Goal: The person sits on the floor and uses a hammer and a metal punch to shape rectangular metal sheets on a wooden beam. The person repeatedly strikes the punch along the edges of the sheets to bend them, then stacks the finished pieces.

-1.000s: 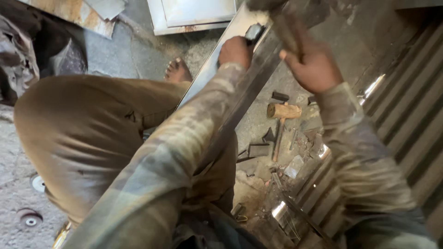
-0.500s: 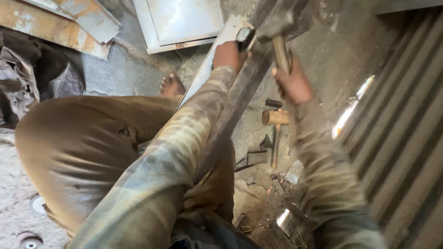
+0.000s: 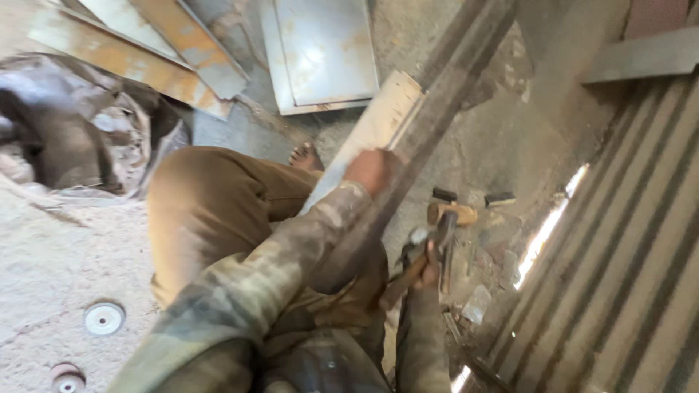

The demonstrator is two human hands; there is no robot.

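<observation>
Left hand (image 3: 370,172) is being closed around long dark metal bar (image 3: 437,109) at frame centre; wooden-handled hammer (image 3: 419,256) is being gripped by right hand (image 3: 429,273), lower centre, beside bar.

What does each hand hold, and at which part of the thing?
The left hand grips the long dark metal bar about midway along it. The right hand holds a hammer by its wooden handle, near the head.

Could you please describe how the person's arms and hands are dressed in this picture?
Both arms wear long, loose sleeves in a faded green, tan and grey plaid, worn and dusty, reaching the wrists. The left hand and right hand are bare: no gloves, and no watch or rings visible.
</observation>
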